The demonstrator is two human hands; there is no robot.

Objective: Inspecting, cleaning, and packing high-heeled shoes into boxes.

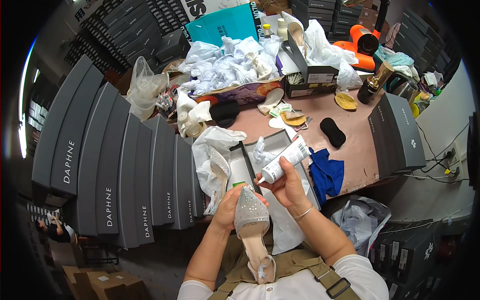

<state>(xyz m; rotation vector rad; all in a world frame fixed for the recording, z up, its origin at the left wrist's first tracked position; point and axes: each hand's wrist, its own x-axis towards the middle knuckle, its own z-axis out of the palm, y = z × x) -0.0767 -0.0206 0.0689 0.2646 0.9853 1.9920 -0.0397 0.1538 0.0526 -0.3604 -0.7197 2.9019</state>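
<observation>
My left hand (pixel 229 206) is wrapped round the toe of a pointed, glittery silver high-heeled shoe (pixel 252 212), whose ankle strap hangs toward me. In my right hand (pixel 289 186) is a white glue-like tube (pixel 284 161), tilted so that its thin nozzle points down and left, a little above the toe and apart from it. A matching glittery shoe (pixel 218 167) lies in white tissue paper (pixel 204 150) just beyond my left hand. Under the tube sits an open grey shoe box (pixel 244 162) with tissue in it.
Grey shoe boxes (pixel 131 175) stand in a tall row at my left; another stack (pixel 396 135) is on the right. A blue cloth (pixel 326 172) and a black pad (pixel 332 132) lie right of the open box. Behind are a carton of crumpled tissue (pixel 235 90) and an orange heat gun (pixel 363 42).
</observation>
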